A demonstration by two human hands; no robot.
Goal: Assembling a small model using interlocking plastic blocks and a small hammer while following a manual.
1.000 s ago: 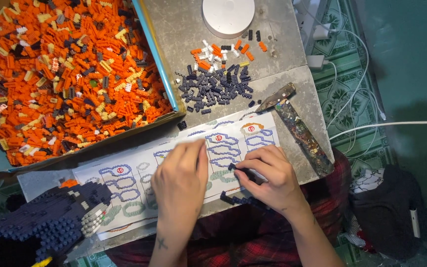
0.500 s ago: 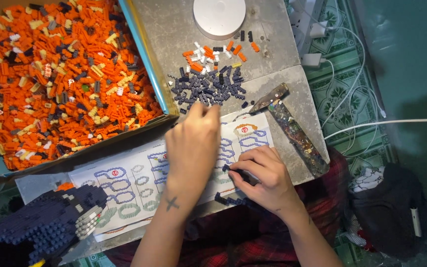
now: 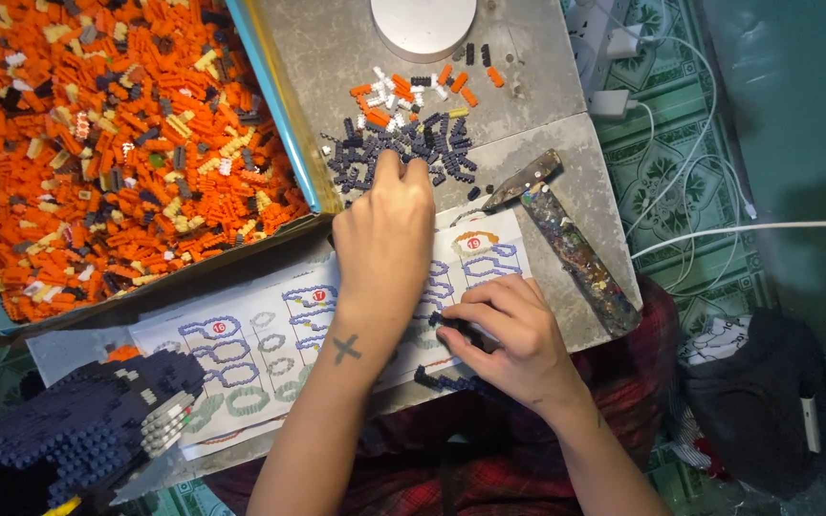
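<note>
On the worktop [image 3: 528,105], your left hand [image 3: 384,229] pinches into tiny, light, slippery dark bricks [image 3: 399,153]; right hand [image 3: 509,334] grip holds a brick strip [image 3: 451,325]; take one brick by its sides.

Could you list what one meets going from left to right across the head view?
Dark blue brick model → box of orange bricks → left hand → right hand → paint-stained hammer → white cables → dark bag.
</note>
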